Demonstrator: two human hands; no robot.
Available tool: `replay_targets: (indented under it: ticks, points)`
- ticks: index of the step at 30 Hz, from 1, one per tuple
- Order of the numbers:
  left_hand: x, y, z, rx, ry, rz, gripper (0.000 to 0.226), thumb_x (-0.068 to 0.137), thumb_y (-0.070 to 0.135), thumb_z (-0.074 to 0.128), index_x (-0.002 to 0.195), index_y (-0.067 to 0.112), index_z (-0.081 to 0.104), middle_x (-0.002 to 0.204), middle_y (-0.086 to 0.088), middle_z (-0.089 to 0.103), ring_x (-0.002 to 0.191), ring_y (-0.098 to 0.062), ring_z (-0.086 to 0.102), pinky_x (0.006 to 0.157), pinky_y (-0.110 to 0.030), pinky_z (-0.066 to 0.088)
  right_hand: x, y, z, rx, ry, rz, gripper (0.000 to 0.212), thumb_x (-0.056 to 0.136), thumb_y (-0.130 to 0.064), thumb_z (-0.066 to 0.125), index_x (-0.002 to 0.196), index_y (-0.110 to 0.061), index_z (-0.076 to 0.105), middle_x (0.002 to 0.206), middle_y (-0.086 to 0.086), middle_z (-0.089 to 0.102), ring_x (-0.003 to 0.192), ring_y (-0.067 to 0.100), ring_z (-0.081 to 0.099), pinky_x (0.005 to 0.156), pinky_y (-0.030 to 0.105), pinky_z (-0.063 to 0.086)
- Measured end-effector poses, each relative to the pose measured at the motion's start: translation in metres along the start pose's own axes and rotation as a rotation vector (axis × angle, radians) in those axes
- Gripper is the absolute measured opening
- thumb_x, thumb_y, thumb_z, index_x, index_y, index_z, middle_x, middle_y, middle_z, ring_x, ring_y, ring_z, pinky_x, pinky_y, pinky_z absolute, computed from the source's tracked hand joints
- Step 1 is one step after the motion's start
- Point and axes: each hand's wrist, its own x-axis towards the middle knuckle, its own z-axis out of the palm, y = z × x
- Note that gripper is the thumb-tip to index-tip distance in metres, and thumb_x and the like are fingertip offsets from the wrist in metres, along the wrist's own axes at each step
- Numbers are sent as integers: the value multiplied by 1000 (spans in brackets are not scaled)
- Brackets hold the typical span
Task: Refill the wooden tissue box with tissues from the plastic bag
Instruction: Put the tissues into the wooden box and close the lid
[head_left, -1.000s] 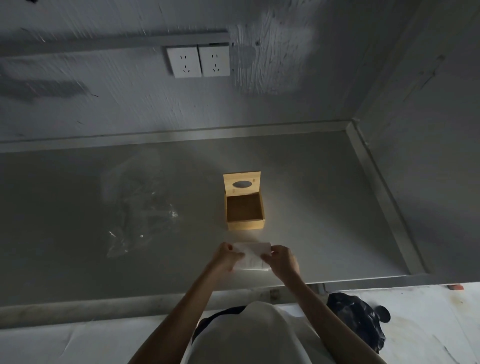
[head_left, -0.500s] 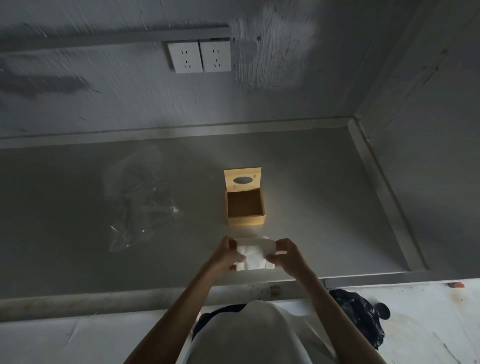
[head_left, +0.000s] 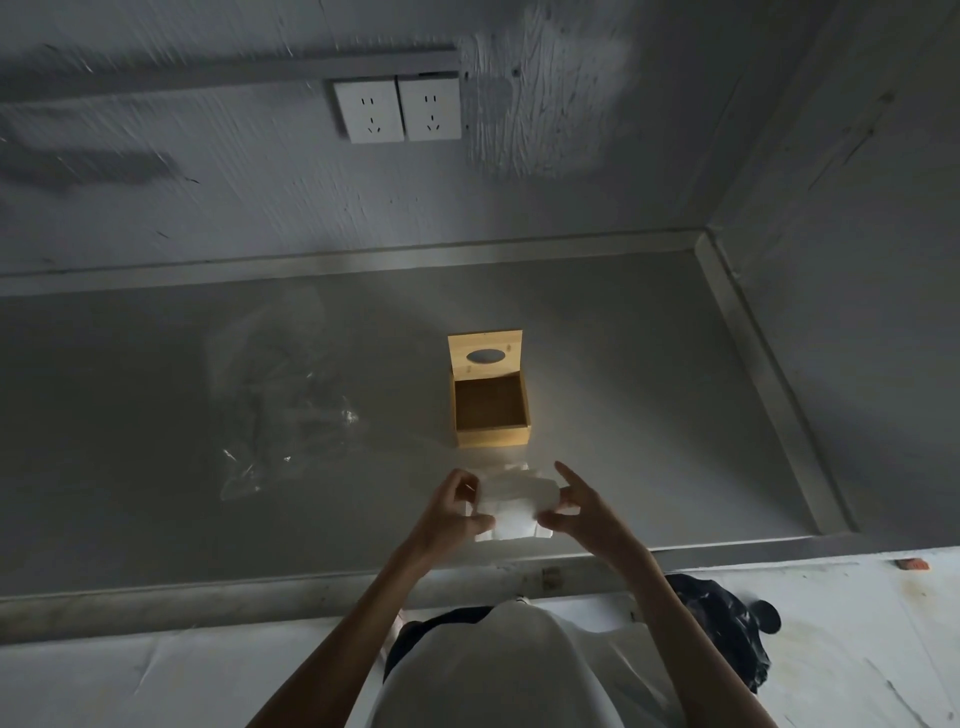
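I count one wooden tissue box (head_left: 492, 435) on the grey bench (head_left: 649, 415). Its lid (head_left: 485, 341) is swung up at the 12 o'clock side with one oval slot in it, and the inside shows bare wood. One clear plastic bag (head_left: 280, 410) lies crumpled at the box's 9 o'clock, well apart from it. One white stack of tissues (head_left: 514, 501) is at the box's 6 o'clock, near its front wall and not touching it — gripped from both ends.

Two hands show in my feed. The left hand (head_left: 449, 514) is curled round the stack's 9 o'clock end, fingers over the top and thumb along the lower edge. The right hand (head_left: 584, 512) pinches the 3 o'clock end with thumb and bent fingers, while its index finger sticks out straight toward 11 o'clock, clear of the tissues. I cannot tell whether the stack rests on the bench or is lifted off it.

Two white wall sockets (head_left: 369, 110) sit side by side at 12 o'clock on the wall. One black bag (head_left: 722, 623) lies on the floor at 5 o'clock, past the bench's near edge.
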Motion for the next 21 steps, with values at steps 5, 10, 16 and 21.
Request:
replay_targets:
  ticks: [5, 10, 16, 21]
  points:
    - [-10, -2, -4, 115, -17, 142, 36, 67, 15, 76, 97, 24, 60, 98, 4, 63, 96, -13, 60, 86, -30, 47, -4, 1, -5, -28, -91, -4, 106, 76, -10, 82, 156, -19, 12, 119, 2, 61, 115, 19, 57, 101, 30, 45]
    - [-22, 0, -7, 164, -35, 237, 36, 71, 25, 76, 100, 37, 59, 100, 15, 63, 99, -5, 61, 82, -18, 49, -6, -3, -8, -55, -132, -85, 86, 76, -5, 81, 147, -24, 35, 119, -12, 53, 118, 18, 57, 97, 26, 53]
    - [-34, 7, -15, 169, 5, 361, 38, 76, 22, 74, 107, 35, 56, 112, 11, 56, 105, -11, 59, 91, -35, 55, -11, -17, -5, -42, -93, -108, 55, 80, -13, 79, 122, -30, 48, 119, -9, 55, 109, 11, 59, 85, 20, 55]
    - [-40, 9, -26, 141, 92, 446, 68, 77, 15, 74, 133, 31, 39, 139, 9, 30, 126, -22, 46, 100, -35, 51, -15, -34, 6, -32, 28, -137, 45, 80, -11, 79, 118, -20, 54, 119, -5, 56, 103, 11, 59, 78, 17, 55]
